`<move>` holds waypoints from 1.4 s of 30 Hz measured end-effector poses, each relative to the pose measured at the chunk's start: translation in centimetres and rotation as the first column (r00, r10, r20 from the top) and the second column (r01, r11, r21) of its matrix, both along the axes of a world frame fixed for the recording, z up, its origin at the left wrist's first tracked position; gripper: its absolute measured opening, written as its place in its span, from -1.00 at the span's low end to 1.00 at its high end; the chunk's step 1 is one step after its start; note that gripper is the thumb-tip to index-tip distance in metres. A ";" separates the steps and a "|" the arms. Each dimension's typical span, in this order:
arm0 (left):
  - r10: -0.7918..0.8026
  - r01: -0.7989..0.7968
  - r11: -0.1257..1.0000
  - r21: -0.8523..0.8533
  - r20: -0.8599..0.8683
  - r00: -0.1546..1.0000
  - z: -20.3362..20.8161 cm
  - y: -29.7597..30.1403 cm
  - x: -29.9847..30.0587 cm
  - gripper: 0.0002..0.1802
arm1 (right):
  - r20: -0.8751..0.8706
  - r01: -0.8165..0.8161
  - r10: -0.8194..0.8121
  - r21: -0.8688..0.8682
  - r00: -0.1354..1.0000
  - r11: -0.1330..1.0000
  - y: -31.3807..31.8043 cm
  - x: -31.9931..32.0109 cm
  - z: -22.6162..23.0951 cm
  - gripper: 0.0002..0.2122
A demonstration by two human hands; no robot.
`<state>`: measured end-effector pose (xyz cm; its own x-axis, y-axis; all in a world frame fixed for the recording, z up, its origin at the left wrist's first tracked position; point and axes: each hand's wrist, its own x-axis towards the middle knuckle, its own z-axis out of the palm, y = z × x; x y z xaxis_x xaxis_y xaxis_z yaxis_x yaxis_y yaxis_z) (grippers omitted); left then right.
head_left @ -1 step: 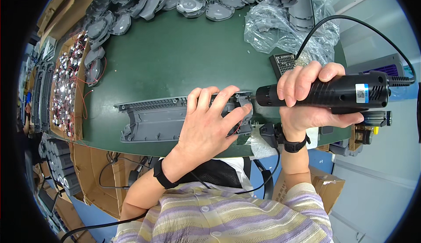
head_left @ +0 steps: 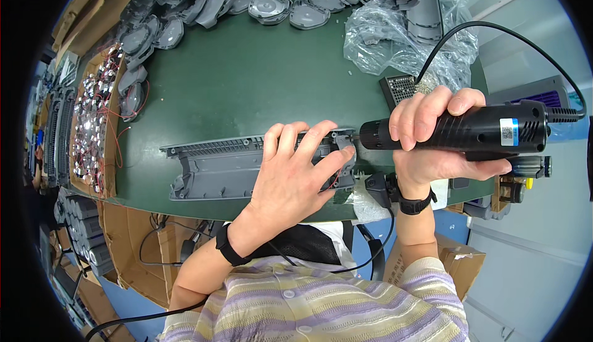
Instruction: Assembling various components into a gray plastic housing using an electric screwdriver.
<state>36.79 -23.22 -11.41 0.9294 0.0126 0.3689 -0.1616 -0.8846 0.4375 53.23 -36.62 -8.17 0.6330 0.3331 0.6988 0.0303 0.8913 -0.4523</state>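
Note:
A long grey plastic housing (head_left: 222, 172) lies hollow side up near the front edge of the green table, ribbed along its far wall. My left hand (head_left: 293, 175) is laid across its right part and holds it, fingertips by the far wall and thumb on the end piece (head_left: 347, 150). A bit of red wire shows beneath that hand. In my right hand (head_left: 432, 132) is a black corded electric screwdriver (head_left: 494, 129), held level and wrapped by the fingers. Its nose points left at the housing's right end; the bit's tip is too small to make out clearly.
Grey plastic covers (head_left: 269, 7) crowd the far edge. A cardboard box (head_left: 111, 157) of small wired parts stands left. Clear plastic bags (head_left: 377, 39) and a black perforated tray (head_left: 398, 89) with screws lie far right. The screwdriver's cable (head_left: 525, 26) arches overhead at right.

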 end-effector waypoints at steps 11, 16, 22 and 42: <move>0.044 -0.044 0.998 0.040 0.002 0.999 0.2 -0.2 -0.1 -0.38 | 0.169 0.188 -0.155 -0.195 0.973 0.963 2.2 -2.8 0.8 -0.05; 0.043 -0.044 0.999 -0.005 -0.040 0.998 0.5 -0.1 0.3 -0.38 | 0.090 0.237 -0.221 -0.271 0.971 0.933 2.7 -2.3 0.6 -0.02; 0.021 -0.021 1.000 -0.019 0.008 1.000 0.4 -0.2 0.0 -0.33 | -0.267 0.305 -0.376 -0.272 0.887 0.913 -0.7 1.2 1.5 -0.10; 0.016 -0.015 1.000 0.021 -0.057 0.998 0.8 -0.3 0.4 -0.22 | -0.080 0.664 -0.781 -0.477 0.619 0.575 -4.5 7.2 -1.1 -0.09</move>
